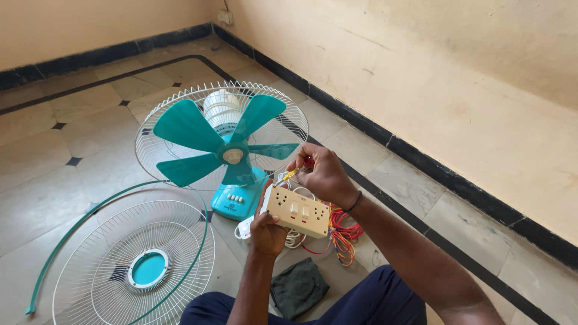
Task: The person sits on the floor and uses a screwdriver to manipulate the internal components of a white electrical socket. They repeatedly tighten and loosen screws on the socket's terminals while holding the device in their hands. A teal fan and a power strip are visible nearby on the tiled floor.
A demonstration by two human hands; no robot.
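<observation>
My left hand [267, 230] grips a beige switch-and-socket box [298, 211] from its left end, holding it above the floor. My right hand [322, 174] is closed on a small screwdriver [291, 174] with a yellow shaft and reddish handle, its tip at the box's upper left corner. A bundle of red, yellow and white wires [341, 232] lies under the box.
A teal table fan [226, 153] with its rear wire guard stands on the tiled floor just beyond my hands. The detached front grille [129, 271] and a teal rim band [90, 219] lie to the left. A dark green cloth [299, 286] rests by my knee. The wall runs along the right.
</observation>
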